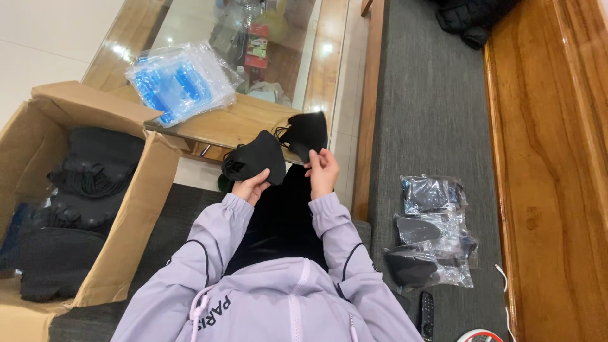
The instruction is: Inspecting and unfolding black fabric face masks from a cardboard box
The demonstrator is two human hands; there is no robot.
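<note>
The gray couch (437, 95) ran along the right, with wooden trim beside it. A glass-topped surface (253, 123) stood ahead of the person, and an open cardboard box (126, 209) sat at the left, against that surface's near left corner. The box still held many stacked black masks (76, 209), so most of the lot looked unpacked, as far as could be judged. On the surface's near edge lay a pile of clear bags (180, 79) with blue print, apparently unused. On the couch, near its right edge, lay three packed bags (430, 231), each with a dark mask inside, so only a few looked finished. A remote (427, 313) lay just below them.

The person, in a lilac jacket, held both hands over the lap, just short of the surface's near edge. The left hand (250, 187) had its fingers closed around the lower edge of a small stack (253, 158) of black masks, thumb on top. The right hand (323, 171) pinched a single mask (308, 132) by its lower corner, fingers (315, 156) tight on it, lifted slightly above and just beside the stack, not touching it. That mask was matte black, folded flat into a rounded wedge, with thin ear loops trailing at its left side.
</note>
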